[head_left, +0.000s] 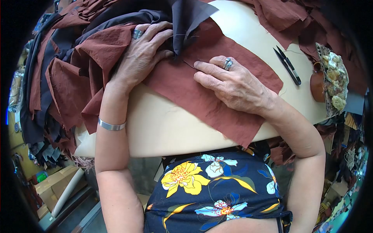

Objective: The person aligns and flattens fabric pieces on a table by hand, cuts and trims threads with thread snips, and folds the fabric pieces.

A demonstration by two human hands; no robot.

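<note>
The right hand (235, 85) pinches a thin dark sliver (189, 65) at its fingertips; one end disappears into the grip, and whether it is a needle or stiff thread is hard to make out; the left hand (142, 54) lies over the fabric, its fingertips partly lost in the folds, so I cannot tell whether it clasps or merely presses; the rust-red cloth (252, 73) lies under the right hand, its upper left running beneath the dark cloth (192, 19); it is matt, lightly creased, with fraying edges and a squared lower corner overhanging the pale tabletop (171, 128); the dark cloth is folded to a point between the hands; beyond, black tweezers-like snips (287, 66) lie near a crusted ornament (336, 79); the heaped fabric (64, 91) at left runs out of view.
</note>
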